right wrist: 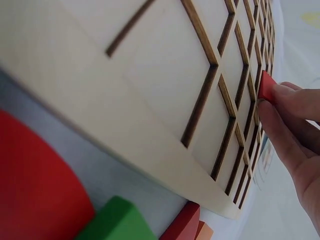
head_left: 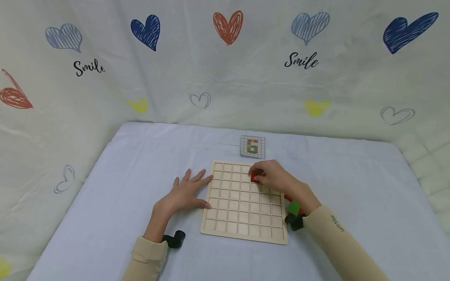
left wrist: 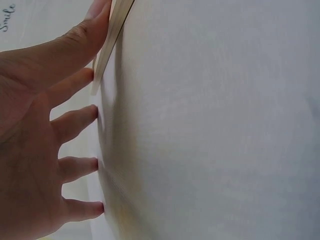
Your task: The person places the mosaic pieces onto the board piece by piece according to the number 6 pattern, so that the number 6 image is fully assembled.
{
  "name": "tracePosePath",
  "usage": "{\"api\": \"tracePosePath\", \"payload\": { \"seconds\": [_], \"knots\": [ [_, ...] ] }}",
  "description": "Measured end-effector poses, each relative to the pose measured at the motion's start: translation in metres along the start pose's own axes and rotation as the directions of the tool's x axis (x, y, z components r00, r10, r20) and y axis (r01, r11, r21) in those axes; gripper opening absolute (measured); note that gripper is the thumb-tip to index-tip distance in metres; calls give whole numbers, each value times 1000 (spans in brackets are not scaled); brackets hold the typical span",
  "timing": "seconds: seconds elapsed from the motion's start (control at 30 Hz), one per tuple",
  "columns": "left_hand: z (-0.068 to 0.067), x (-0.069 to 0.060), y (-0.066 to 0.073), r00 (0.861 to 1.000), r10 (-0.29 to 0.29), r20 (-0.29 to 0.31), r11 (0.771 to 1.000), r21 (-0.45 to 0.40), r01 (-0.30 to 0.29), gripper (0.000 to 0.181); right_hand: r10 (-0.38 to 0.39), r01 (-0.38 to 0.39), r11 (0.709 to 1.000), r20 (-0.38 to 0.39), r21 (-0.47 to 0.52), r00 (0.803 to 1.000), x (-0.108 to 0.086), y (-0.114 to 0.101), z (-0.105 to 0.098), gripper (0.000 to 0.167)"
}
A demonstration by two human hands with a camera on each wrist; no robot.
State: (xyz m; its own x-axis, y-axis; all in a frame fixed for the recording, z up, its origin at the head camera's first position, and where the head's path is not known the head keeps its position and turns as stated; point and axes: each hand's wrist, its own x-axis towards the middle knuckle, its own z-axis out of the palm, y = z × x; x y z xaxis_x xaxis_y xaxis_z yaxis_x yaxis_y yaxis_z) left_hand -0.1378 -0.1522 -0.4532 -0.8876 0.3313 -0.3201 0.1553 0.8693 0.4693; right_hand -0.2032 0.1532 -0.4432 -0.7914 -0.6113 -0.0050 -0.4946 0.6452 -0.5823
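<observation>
A light wooden grid board [head_left: 237, 238] lies flat on the white cloth. Over its upper right part, my right hand [head_left: 272, 173] pinches a small red block [head_left: 253, 178] between thumb and fingers. The right wrist view shows this red block [right wrist: 266, 86] at the grid surface; whether it sits in a cell I cannot tell. With fingers spread, my left hand [head_left: 185, 193] lies at the board's left edge, and its thumb [left wrist: 82, 42] and index finger touch that edge in the left wrist view. The other left fingertips rest on the cloth.
A card [head_left: 253, 147] with an orange and green figure on a grid lies behind the board. Right of the board, partly under my right forearm, are a green block [head_left: 294, 207] and red pieces [right wrist: 37, 185]. A hanging sheet with printed hearts [head_left: 227, 26] stands behind the table.
</observation>
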Motion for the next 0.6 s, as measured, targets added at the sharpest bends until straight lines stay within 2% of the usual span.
{"api": "tracePosePath", "payload": {
  "seconds": [0.3,0.6],
  "knots": [
    [1,0,-1,1000,9,-5,1000,-4,-9,92,32,-32,999,-7,13,999,-4,0,-1,20],
    [0,-1,0,1000,13,0,1000,-2,-13,92,42,-39,998,-62,46,997,-18,1,-6,19]
  ]
}}
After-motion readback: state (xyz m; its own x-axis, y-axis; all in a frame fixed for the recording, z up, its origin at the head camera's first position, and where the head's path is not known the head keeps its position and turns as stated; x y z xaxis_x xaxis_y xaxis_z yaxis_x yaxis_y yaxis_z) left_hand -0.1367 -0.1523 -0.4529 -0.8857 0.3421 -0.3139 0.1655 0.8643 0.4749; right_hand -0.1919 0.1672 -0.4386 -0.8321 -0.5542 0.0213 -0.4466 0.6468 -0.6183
